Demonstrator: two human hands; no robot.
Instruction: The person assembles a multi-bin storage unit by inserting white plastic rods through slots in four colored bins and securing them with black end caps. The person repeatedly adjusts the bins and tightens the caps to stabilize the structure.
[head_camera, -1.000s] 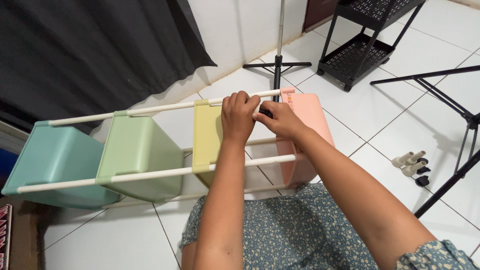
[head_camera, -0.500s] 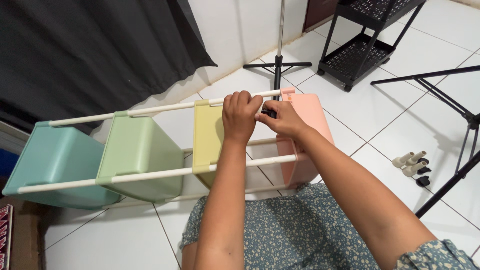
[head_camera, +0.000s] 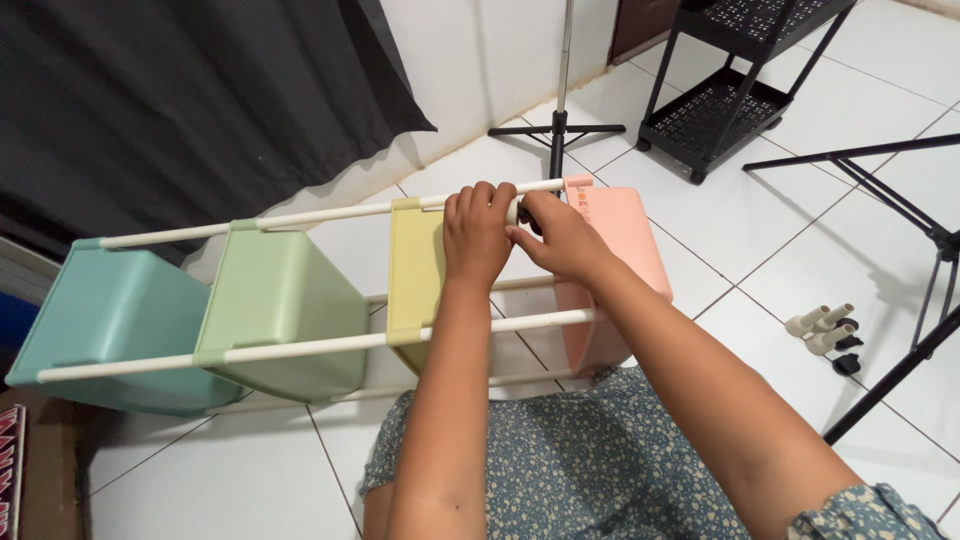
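A pastel shelf rack lies on its side across my lap, with a teal tray (head_camera: 110, 320), a green tray (head_camera: 280, 300), a yellow tray (head_camera: 412, 265) and a pink tray (head_camera: 625, 230) strung on white poles. My left hand (head_camera: 477, 238) is wrapped around the upper white pole (head_camera: 300, 217) between the yellow and pink trays. My right hand (head_camera: 562, 240) presses against the left hand's fingertips at that pole, fingers pinched on a small black part that is mostly hidden. The lower front pole (head_camera: 300, 349) runs under both forearms.
Loose white caster pegs with black wheels (head_camera: 825, 330) lie on the tiled floor at right. A black metal cart (head_camera: 720, 100) stands at the back, beside a tripod stand (head_camera: 557, 125). More black tripod legs (head_camera: 900, 200) cross the right side. A dark curtain (head_camera: 180, 100) hangs at left.
My right hand has shifted slightly left and up against the pole, so the small black part seen between its fingers is now nearly covered. The left hand keeps its hold.
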